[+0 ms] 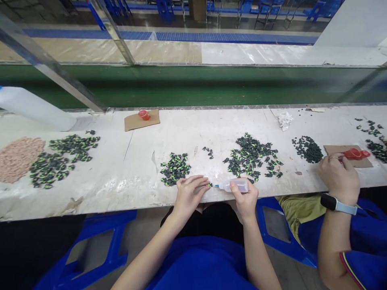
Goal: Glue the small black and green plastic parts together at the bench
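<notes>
Between the fingertips of my left hand [191, 192] is a small black-and-green part [210, 185], pinched near the table's front edge. My right hand [246, 199] is wrapped round a translucent squeeze bottle [238, 185] lying nearly level. Its thin blue needle tip [215, 185] points left and meets or nearly meets the small part; I cannot tell which. Just beyond my left hand lies a pile of black-and-green parts [174, 169]. A larger, looser pile of such parts [249, 155] spreads beyond my right hand. A few loose black pieces [208, 152] lie between the piles.
A red cup [144, 115] stands on cardboard [130, 123] at the back. To the left are beige pieces [19, 159] and a white container [33, 108]. At right, a co-worker's hand [340, 177] holds a red item [355, 153] near black pieces [308, 149]. Crumpled tissue [284, 120] lies behind.
</notes>
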A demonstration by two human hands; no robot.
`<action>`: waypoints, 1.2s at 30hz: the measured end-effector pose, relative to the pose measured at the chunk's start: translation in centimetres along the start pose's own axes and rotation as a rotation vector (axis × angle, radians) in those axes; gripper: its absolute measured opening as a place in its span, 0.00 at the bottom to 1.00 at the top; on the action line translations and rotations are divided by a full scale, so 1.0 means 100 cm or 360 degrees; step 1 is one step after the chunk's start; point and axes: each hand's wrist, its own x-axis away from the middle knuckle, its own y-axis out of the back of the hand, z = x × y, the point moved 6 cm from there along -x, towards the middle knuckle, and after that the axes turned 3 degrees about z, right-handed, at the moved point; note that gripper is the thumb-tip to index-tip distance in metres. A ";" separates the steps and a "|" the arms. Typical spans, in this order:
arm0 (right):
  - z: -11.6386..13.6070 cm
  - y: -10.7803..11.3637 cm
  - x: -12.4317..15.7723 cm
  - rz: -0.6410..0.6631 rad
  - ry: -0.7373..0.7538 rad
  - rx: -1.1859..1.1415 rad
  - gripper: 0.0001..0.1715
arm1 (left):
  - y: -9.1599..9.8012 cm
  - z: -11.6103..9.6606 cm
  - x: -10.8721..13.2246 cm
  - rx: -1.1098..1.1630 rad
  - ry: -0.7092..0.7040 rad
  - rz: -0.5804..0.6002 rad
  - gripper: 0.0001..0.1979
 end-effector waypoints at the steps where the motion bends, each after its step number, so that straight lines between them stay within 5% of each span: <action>1: 0.000 -0.001 0.000 0.0027 0.0000 0.0014 0.11 | 0.000 0.000 0.000 0.0001 0.0002 -0.0006 0.05; 36: 0.000 -0.003 -0.002 0.0020 -0.0041 0.0090 0.16 | 0.000 0.005 -0.002 0.0033 0.0114 -0.0026 0.04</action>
